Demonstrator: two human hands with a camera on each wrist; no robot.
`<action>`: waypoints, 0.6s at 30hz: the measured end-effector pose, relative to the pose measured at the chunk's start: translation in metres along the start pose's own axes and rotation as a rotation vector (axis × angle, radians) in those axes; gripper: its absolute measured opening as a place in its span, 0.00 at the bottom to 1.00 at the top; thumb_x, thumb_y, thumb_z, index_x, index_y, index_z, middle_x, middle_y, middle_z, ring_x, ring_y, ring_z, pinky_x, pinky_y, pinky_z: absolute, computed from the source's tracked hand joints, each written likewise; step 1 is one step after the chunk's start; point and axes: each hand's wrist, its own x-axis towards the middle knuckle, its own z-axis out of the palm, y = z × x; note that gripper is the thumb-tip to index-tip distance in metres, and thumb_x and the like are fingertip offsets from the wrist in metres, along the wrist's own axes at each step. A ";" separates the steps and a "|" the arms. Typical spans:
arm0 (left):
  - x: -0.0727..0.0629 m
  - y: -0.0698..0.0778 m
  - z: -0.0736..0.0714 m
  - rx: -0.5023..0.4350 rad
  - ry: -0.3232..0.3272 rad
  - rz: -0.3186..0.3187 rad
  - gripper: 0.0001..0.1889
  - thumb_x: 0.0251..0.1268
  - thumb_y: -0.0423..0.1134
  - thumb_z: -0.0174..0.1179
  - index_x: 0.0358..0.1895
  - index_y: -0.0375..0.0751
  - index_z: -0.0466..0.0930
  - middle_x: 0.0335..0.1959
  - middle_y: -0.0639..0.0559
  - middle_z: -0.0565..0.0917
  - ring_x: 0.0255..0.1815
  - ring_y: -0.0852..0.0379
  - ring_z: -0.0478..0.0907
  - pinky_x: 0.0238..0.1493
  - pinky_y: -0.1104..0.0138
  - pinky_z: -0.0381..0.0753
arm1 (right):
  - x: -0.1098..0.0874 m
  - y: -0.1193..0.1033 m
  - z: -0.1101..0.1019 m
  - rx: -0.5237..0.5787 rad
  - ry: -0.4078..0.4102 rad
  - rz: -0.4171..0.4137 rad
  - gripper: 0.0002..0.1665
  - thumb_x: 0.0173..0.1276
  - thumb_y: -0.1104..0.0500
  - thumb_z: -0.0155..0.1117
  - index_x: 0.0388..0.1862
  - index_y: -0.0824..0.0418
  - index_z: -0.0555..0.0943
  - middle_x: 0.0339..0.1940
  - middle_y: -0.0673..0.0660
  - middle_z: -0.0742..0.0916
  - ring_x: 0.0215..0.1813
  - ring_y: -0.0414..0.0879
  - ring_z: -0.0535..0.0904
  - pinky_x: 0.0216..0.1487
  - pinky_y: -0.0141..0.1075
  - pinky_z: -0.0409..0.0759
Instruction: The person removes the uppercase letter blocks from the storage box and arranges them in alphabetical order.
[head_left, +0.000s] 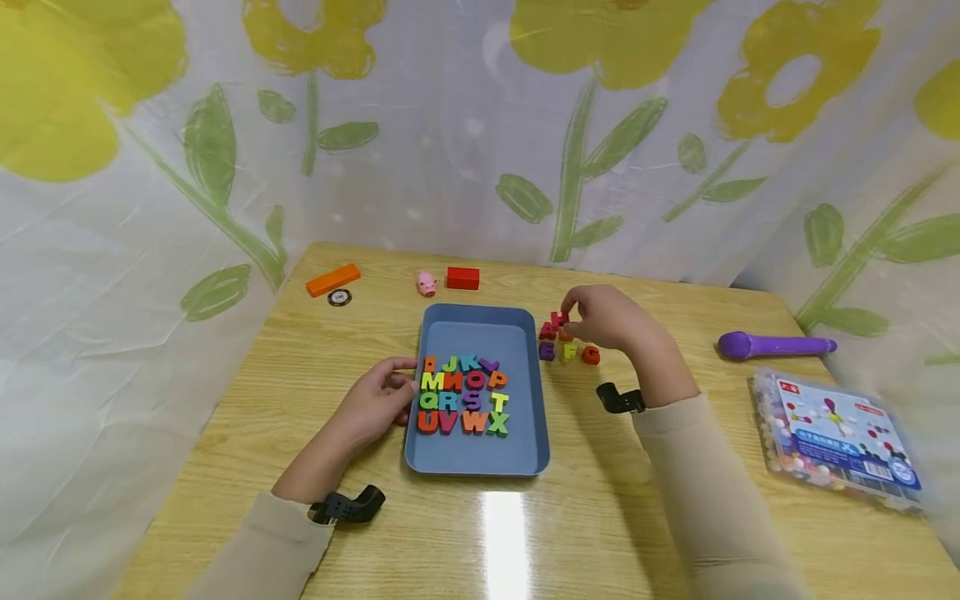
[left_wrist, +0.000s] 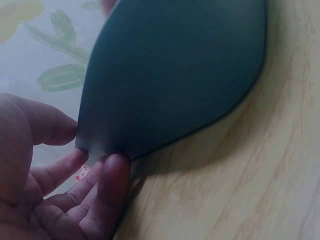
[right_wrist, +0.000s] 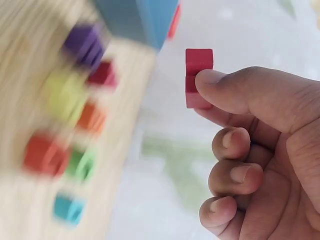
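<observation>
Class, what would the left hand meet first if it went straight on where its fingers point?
The left hand would first meet the blue tray, which it seems to touch. Past the rim, the orange letter I or yellow letter M looks next, though depth is unclear.

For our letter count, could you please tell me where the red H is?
In the head view, the red H is pinched in the right hand, right of the blue tray, near the A.

Blue-grey is noted on the tray (head_left: 480,457), red on the letter H (right_wrist: 199,61); a yellow-and-green floral print is borne by the curtain (head_left: 442,142).
</observation>
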 end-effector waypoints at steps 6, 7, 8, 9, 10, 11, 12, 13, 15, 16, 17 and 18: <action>-0.001 0.000 -0.001 0.000 0.001 -0.016 0.24 0.85 0.40 0.57 0.78 0.42 0.71 0.60 0.36 0.83 0.45 0.51 0.84 0.44 0.63 0.88 | -0.031 0.052 0.009 0.049 -0.003 0.087 0.17 0.78 0.58 0.70 0.61 0.64 0.85 0.39 0.59 0.83 0.37 0.51 0.75 0.40 0.46 0.75; -0.002 0.001 -0.001 -0.001 0.001 -0.016 0.24 0.85 0.40 0.57 0.78 0.42 0.71 0.60 0.36 0.83 0.45 0.51 0.84 0.44 0.63 0.87 | -0.035 0.058 0.011 0.061 -0.005 0.101 0.17 0.78 0.59 0.69 0.61 0.64 0.85 0.37 0.59 0.82 0.36 0.51 0.74 0.39 0.45 0.74; -0.002 0.001 -0.001 -0.001 0.002 -0.015 0.24 0.85 0.39 0.57 0.78 0.42 0.71 0.60 0.36 0.83 0.45 0.51 0.84 0.44 0.63 0.87 | -0.038 0.063 0.013 0.067 -0.006 0.109 0.17 0.79 0.59 0.69 0.61 0.65 0.85 0.37 0.59 0.81 0.35 0.51 0.73 0.38 0.45 0.73; -0.002 0.002 -0.001 0.001 0.002 -0.014 0.24 0.85 0.39 0.57 0.78 0.42 0.71 0.61 0.36 0.82 0.45 0.51 0.84 0.44 0.63 0.87 | -0.041 0.068 0.014 0.069 -0.006 0.117 0.16 0.79 0.60 0.69 0.61 0.65 0.85 0.37 0.59 0.81 0.36 0.51 0.73 0.39 0.45 0.73; -0.002 0.002 -0.001 0.001 0.003 -0.013 0.24 0.85 0.39 0.56 0.78 0.42 0.70 0.61 0.36 0.82 0.45 0.51 0.84 0.44 0.63 0.87 | -0.043 0.073 0.016 0.073 -0.007 0.122 0.16 0.79 0.60 0.68 0.61 0.65 0.85 0.38 0.59 0.81 0.36 0.51 0.73 0.39 0.45 0.73; -0.002 0.002 -0.001 0.002 0.002 -0.012 0.24 0.86 0.39 0.56 0.78 0.41 0.70 0.61 0.36 0.82 0.45 0.51 0.84 0.44 0.63 0.87 | -0.045 0.077 0.018 0.077 -0.008 0.128 0.16 0.79 0.61 0.68 0.61 0.65 0.84 0.38 0.59 0.80 0.36 0.51 0.72 0.39 0.45 0.73; -0.002 0.003 -0.001 0.002 0.003 -0.012 0.24 0.86 0.39 0.56 0.78 0.41 0.70 0.61 0.36 0.82 0.46 0.51 0.84 0.45 0.63 0.88 | -0.046 0.080 0.020 0.081 -0.009 0.132 0.16 0.78 0.61 0.67 0.61 0.65 0.84 0.38 0.59 0.80 0.37 0.51 0.72 0.39 0.45 0.73; -0.003 0.003 -0.001 0.003 0.002 -0.011 0.24 0.86 0.39 0.56 0.78 0.41 0.70 0.61 0.36 0.82 0.46 0.51 0.84 0.45 0.63 0.88 | -0.046 0.083 0.022 0.084 -0.012 0.137 0.16 0.78 0.62 0.67 0.61 0.65 0.84 0.38 0.59 0.80 0.37 0.51 0.72 0.39 0.45 0.73; -0.003 0.003 0.000 0.004 0.000 -0.009 0.24 0.86 0.39 0.56 0.79 0.41 0.70 0.60 0.36 0.82 0.46 0.51 0.84 0.44 0.63 0.88 | -0.046 0.087 0.025 0.087 -0.017 0.148 0.16 0.78 0.62 0.65 0.61 0.65 0.84 0.38 0.59 0.79 0.37 0.51 0.72 0.39 0.44 0.72; -0.002 0.004 0.000 0.004 -0.002 -0.008 0.24 0.86 0.39 0.56 0.79 0.41 0.70 0.60 0.36 0.82 0.46 0.51 0.84 0.44 0.63 0.88 | -0.046 0.089 0.027 0.092 -0.018 0.153 0.16 0.78 0.62 0.65 0.61 0.65 0.84 0.38 0.59 0.79 0.37 0.51 0.72 0.39 0.44 0.72; -0.002 0.004 0.000 0.002 -0.003 -0.007 0.24 0.86 0.39 0.56 0.78 0.41 0.70 0.60 0.36 0.82 0.45 0.51 0.84 0.44 0.64 0.88 | -0.046 0.091 0.028 0.095 -0.018 0.160 0.16 0.77 0.62 0.65 0.61 0.64 0.85 0.38 0.59 0.79 0.37 0.51 0.72 0.39 0.43 0.72; -0.002 0.004 0.001 0.001 -0.006 -0.004 0.24 0.86 0.39 0.56 0.79 0.41 0.70 0.60 0.36 0.82 0.45 0.51 0.84 0.44 0.64 0.88 | -0.046 0.092 0.029 0.096 -0.019 0.168 0.16 0.77 0.62 0.64 0.61 0.64 0.85 0.38 0.59 0.79 0.38 0.51 0.73 0.39 0.43 0.72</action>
